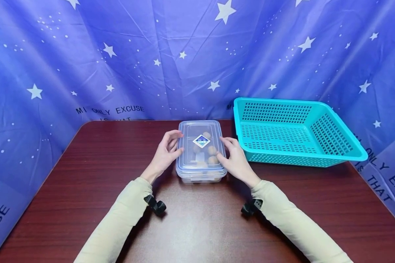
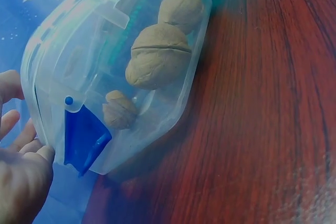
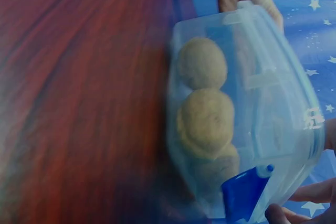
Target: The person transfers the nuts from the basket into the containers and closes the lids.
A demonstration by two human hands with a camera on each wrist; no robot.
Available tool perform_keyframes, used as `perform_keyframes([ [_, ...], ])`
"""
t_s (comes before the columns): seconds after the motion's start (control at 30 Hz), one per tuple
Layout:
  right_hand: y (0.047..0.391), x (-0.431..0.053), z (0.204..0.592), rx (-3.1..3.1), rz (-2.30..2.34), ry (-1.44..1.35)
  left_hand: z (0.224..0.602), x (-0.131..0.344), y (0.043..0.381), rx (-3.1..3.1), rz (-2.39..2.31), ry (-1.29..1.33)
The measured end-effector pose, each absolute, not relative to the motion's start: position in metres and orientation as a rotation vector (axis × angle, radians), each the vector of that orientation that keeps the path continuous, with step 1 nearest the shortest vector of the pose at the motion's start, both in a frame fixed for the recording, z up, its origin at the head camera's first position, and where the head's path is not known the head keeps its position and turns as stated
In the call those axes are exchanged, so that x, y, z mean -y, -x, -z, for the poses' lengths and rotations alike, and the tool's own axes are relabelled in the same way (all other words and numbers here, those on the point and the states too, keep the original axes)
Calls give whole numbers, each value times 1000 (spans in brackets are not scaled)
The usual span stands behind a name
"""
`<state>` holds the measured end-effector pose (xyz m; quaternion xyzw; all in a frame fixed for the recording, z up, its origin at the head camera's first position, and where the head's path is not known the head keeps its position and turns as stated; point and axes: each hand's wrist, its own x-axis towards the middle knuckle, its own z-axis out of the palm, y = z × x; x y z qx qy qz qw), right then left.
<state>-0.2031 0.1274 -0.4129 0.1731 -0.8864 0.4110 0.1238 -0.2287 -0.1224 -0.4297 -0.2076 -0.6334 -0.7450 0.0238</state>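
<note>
A clear lidded plastic food container (image 1: 189,128) stands on the table, a blue and white diamond label (image 1: 201,141) on its lid. Inside lie several round tan things that look like walnuts (image 2: 163,56). My left hand (image 1: 162,157) touches the lid's left edge with thumb and fingertips. On the right edge, the thumb and fingertips of my right hand (image 1: 235,160) rest in the same manner. A blue side clip (image 2: 84,140) slants outward below the rim in the left wrist view. Another blue clip (image 3: 247,192) angles out near the right thumb.
A turquoise plastic basket (image 1: 303,157) with grid holes stands at the back right, close beside the right hand. The dark red-brown table (image 1: 85,219) meets a blue star-patterned curtain (image 1: 151,73) at its back edge.
</note>
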Motion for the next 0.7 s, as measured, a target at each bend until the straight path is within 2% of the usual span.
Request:
perform_keyframes([
  [0.7, 203, -131, 420, 2589, -1167, -543, 436, 126, 230, 2089, 2154, 702],
])
